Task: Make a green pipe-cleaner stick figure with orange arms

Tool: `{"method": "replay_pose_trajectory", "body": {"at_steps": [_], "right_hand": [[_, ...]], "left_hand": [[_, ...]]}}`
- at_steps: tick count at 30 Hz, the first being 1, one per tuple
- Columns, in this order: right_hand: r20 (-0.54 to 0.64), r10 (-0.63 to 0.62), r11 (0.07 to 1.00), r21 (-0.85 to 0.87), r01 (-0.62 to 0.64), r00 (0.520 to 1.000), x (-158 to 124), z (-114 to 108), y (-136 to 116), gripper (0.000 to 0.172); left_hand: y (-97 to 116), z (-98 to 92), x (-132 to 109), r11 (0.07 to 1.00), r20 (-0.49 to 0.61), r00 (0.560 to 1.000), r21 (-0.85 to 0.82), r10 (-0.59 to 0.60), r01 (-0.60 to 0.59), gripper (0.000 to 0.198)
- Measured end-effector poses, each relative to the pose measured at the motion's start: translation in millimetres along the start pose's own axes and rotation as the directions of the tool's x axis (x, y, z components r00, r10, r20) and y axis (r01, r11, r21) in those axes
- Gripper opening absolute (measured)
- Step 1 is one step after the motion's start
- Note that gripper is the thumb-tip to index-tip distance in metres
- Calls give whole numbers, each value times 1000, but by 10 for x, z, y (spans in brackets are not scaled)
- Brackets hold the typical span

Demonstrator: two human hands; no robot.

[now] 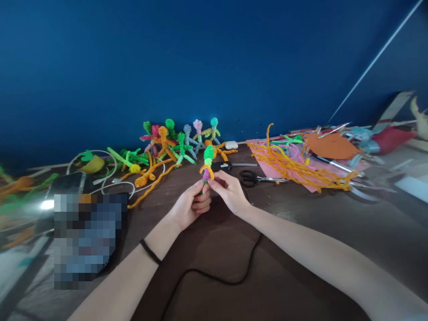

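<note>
A small pipe-cleaner figure (208, 161) stands upright between my hands, with a green top, a purple middle and an orange strand curved round it. My left hand (192, 203) is closed on its lower end, fingers curled under it. From the right, my right hand (230, 191) pinches the figure near the purple part and the end of the orange strand. Just behind are several finished-looking fuzzy figures (181, 147) in green, orange, pink and blue, standing against the wall.
Black-handled scissors (251, 179) lie right of my hands. Orange pipe cleaners (294, 167) are heaped on pink paper (267, 168). A white case (231, 145) sits near the wall. A black cable (217, 280) crosses the dark table (284, 276). White cables lie at left.
</note>
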State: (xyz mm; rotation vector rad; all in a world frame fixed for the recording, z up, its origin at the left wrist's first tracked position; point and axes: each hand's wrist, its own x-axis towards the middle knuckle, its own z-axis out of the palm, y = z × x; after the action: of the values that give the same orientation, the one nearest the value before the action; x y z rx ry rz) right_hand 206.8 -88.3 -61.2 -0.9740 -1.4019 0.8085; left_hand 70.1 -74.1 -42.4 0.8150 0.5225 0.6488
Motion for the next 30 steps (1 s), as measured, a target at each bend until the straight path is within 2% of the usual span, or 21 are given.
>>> {"method": "replay_pose_trajectory", "body": {"at_steps": [6, 11, 17, 20, 22, 23, 25, 28, 30], "right_hand": [[-52, 33, 997, -63, -36, 998, 13, 14, 41, 22], [-48, 17, 994, -111, -22, 999, 18, 14, 47, 29], [-6, -11, 1000, -16, 11, 1000, 27, -3, 19, 29], [-28, 36, 999, 29, -35, 999, 28, -8, 33, 26], [-40, 64, 997, 47, -62, 997, 29, -8, 45, 25], [-42, 72, 996, 52, -69, 997, 29, -8, 50, 24], [-47, 78, 996, 51, -76, 996, 29, -7, 55, 24], [-46, 81, 996, 35, -79, 996, 30, -3, 54, 26], [-30, 84, 996, 28, -83, 996, 30, 0, 52, 25]], "left_hand": [[-45, 31, 24, 995, -70, 994, 56, 87, -83, 28], [-72, 57, 24, 979, -152, 972, 132, 177, -157, 24], [-94, 61, 32, 969, -171, 971, 208, 170, -133, 23], [-127, 66, 51, 922, -213, 948, 357, 237, -150, 24], [-146, 67, 50, 810, -261, 901, 568, 346, -146, 27], [-151, 66, 43, 716, -274, 869, 688, 412, -122, 27], [-152, 60, 22, 465, -245, 797, 884, 552, -50, 23], [-139, 36, -9, 63, -44, 673, 998, 738, -3, 13], [-137, 14, -19, -141, 106, 606, 990, 788, 10, 17]]}}
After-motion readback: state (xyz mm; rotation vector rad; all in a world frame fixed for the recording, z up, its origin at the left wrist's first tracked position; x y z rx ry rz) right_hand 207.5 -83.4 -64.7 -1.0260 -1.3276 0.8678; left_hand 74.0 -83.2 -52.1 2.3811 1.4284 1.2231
